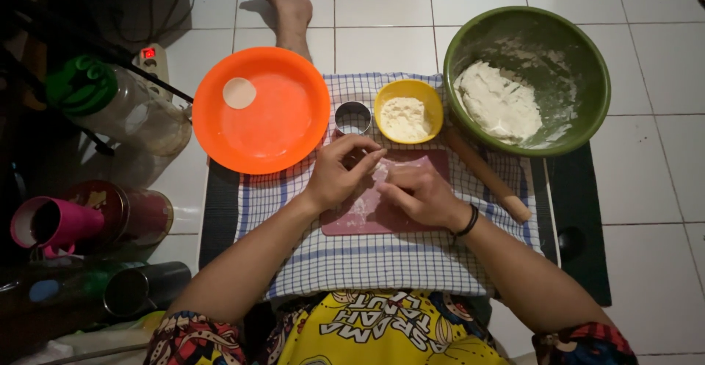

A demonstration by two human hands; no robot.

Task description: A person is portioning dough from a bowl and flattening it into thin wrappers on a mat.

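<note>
- Pressing together over a pinkish cutting board [367, 222], the left hand [339, 174] and right hand [422, 192] both pinch a small piece of dough [382, 170] with curled fingers.
- The board lies on a blue-checked cloth [382, 262].
- Just beyond it stand a metal ring cutter [353, 117] and a yellow bowl of flour [408, 111].
- An orange plate [279, 126] to the left holds one dough disc [239, 92].
- A green bowl [580, 64] to the right holds a dough lump, with a wooden rolling pin [488, 178] below it.

Patterned multicoloured short sleeves [183, 332], a yellow printed apron [382, 332], a black wristband [468, 223].
</note>
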